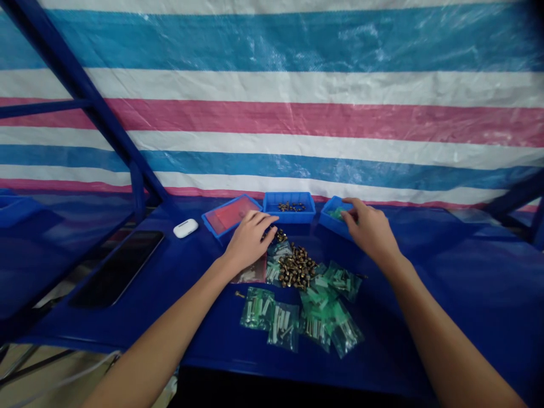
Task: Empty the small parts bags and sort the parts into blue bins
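- A blue tabletop [429,283] runs below a striped plastic tarp [272,85], with blue steel framing [80,90] at the left.
- The left hand [249,241] is spread, palm down, its fingers [266,228] just beside a small scatter of brass screws [274,235]. Whether they pinch any, I cannot tell.
- The right hand [368,229] curves over a small blue tray [334,222]. Its fingertips reach in among green packing, and any grip is hidden.
- A heap of brass screws [297,266] lies loose between the hands, on and beside green-printed plastic packets [327,303].
- A blue tray [289,207] holding a few screws stands behind the heap, and a red-lined blue tray [229,215] sits to its left.
- Further left lie a white earbud case [186,228] and a black phone [117,269].
- Risk: a stray screw [240,294] shows how easily these roll; a knocked heap could scatter, and slippery packets could slide off the table edge.
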`<state>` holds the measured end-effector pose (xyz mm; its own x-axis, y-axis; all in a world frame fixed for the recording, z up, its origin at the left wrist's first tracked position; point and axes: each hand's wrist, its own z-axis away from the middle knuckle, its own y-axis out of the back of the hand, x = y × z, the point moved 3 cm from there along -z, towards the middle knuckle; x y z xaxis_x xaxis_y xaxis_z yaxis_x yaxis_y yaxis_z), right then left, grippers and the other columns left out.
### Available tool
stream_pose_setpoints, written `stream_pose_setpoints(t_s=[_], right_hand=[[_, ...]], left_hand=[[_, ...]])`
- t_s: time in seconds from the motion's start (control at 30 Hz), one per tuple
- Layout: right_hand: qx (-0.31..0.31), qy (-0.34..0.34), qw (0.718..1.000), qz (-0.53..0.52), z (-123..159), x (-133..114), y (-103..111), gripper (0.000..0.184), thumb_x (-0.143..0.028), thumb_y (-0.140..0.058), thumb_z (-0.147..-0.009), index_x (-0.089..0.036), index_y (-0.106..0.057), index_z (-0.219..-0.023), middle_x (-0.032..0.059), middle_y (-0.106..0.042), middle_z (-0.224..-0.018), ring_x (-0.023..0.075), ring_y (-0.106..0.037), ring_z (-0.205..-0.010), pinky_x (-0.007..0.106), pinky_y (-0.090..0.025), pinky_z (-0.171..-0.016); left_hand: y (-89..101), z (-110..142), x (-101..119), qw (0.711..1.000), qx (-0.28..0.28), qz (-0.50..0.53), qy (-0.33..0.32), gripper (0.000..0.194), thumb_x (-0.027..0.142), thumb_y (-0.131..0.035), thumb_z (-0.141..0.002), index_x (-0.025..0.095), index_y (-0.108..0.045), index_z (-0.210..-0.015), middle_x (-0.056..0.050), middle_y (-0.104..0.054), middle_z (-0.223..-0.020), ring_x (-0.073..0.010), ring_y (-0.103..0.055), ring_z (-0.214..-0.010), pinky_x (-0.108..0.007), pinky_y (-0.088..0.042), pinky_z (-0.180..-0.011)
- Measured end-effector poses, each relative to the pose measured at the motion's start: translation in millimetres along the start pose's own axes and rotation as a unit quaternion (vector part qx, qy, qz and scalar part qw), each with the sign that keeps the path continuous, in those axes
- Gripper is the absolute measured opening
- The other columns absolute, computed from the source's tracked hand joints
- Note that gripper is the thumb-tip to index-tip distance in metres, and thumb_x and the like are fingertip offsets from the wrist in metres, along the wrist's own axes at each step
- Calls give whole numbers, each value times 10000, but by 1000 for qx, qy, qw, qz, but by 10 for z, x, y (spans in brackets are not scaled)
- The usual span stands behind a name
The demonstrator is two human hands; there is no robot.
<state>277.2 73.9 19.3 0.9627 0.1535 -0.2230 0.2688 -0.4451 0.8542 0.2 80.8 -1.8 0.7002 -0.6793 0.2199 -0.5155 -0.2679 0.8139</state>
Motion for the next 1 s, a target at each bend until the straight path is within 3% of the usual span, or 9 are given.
stream_pose_setpoints(t_s=[0.17,0.3,0.37,0.43,0.53,0.73,0.87,1.0], right_hand=[[30,-6,999,-44,1,-99,91,349,-288,-471,-928,-194,-565,-1250,67,-727,-840,264,-665,-802,326,-441,-674],[38,42,989,-136,47,-336,251,257,-329,-501,-924,-214,-663,-1086,40,-717,-836,196,-639,-736,292,-443,-669],[-46,101,973,-203,99,-518,263,215,-353,-529,-917,-224,-690,-978,24,-707,-846,164,-624,-726,269,-441,-662],[-184,184,934,-243,184,-706,196,180,-374,-585,-889,-235,-694,-923,10,-693,-850,149,-610,-743,255,-437,-664],[-312,255,891,-211,305,-842,32,154,-371,-654,-843,-235,-684,-910,15,-663,-838,170,-586,-799,269,-425,-687],[-360,214,888,-190,316,-749,-160,71,-284,-682,-810,-220,-668,-838,9,-666,-760,170,-585,-718,273,-397,-633],[-356,185,885,-237,273,-727,-97,80,-247,-635,-832,-216,-685,-777,6,-689,-737,156,-604,-672,269,-403,-613],[-332,102,880,-324,246,-690,-40,129,-316,-605,-847,-213,-675,-813,-2,-680,-714,144,-599,-627,259,-424,-580]], left_hand=[[2,-2,12,1000,-12,2,-1,299,289,-437,-973,181,-598,-1201,-61,-635,-1143,-223,-492,-1089,-405,-419,-995],[12,-4,18,1000,-13,-1,0,295,287,-435,-975,182,-610,-1187,-62,-627,-1141,-219,-489,-1088,-391,-422,-990],[17,-3,19,1000,-10,-3,-1,290,286,-434,-975,183,-614,-1177,-64,-627,-1136,-219,-492,-1085,-392,-426,-983],[16,-2,18,1000,-9,-3,-2,285,283,-434,-975,185,-617,-1170,-64,-628,-1131,-218,-496,-1081,-392,-430,-978],[12,-1,16,1000,-8,-1,-2,279,280,-433,-975,192,-621,-1161,-64,-631,-1123,-219,-501,-1071,-399,-433,-972],[7,-2,15,1000,-11,2,0,287,278,-421,-976,202,-624,-1164,-63,-631,-1119,-219,-504,-1061,-407,-438,-967],[11,-1,21,1000,-9,5,-4,288,278,-413,-978,209,-627,-1158,-62,-632,-1115,-220,-509,-1053,-411,-441,-962],[19,1,26,1000,-6,4,2,286,277,-420,-975,198,-630,-1152,-66,-630,-1114,-220,-510,-1059,-403,-440,-966]])
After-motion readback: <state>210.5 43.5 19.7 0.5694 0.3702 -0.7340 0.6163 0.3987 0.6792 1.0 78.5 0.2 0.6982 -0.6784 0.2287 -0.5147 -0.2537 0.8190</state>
